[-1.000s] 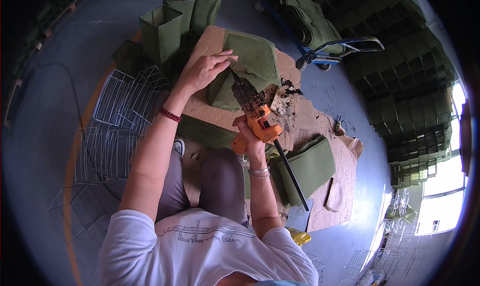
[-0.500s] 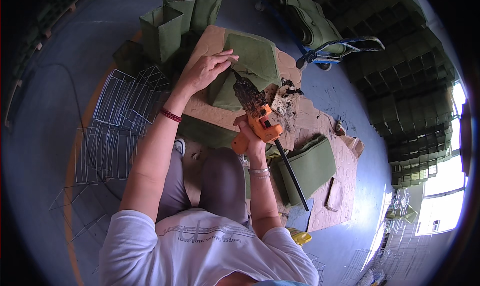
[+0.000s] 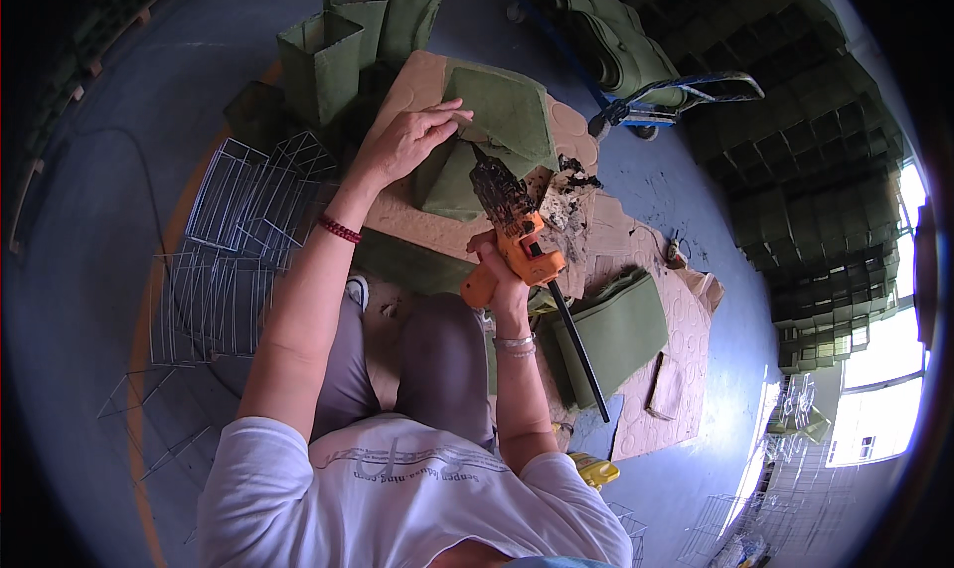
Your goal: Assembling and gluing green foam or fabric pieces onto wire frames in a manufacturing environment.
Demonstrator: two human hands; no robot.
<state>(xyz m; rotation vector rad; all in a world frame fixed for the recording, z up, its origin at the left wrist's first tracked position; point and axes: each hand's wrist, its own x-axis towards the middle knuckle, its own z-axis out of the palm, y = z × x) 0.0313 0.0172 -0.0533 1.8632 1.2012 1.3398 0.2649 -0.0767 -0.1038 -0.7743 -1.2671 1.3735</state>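
My right hand [image 3: 509,288] is wrapped round the handle of an orange hot glue gun [image 3: 527,240]. Its front is caked in dark residue, and a long black glue stick [image 3: 581,354] pokes out of the back. The nozzle points at the folded green felt piece [image 3: 497,106], close to where its flaps meet. At that piece's left side, the fingers of my left hand [image 3: 412,141] are closed on the flap's edge, thumb below and partly hidden. Under the felt lies a cardboard sheet [image 3: 397,205].
Wire frames [image 3: 234,205] stand at the left, and green felt boxes [image 3: 323,66] behind them. Folded green felt [image 3: 616,334] lies on cardboard at right. A blue trolley [image 3: 686,86] carries felt rolls. Black-smeared scraps [image 3: 566,195] sit beside the glue gun. Stacked green boxes [image 3: 805,161] line the right.
The glue gun has shifted slightly right and toward me, its nozzle drawing back a little from the felt. My left hand has stayed in place.
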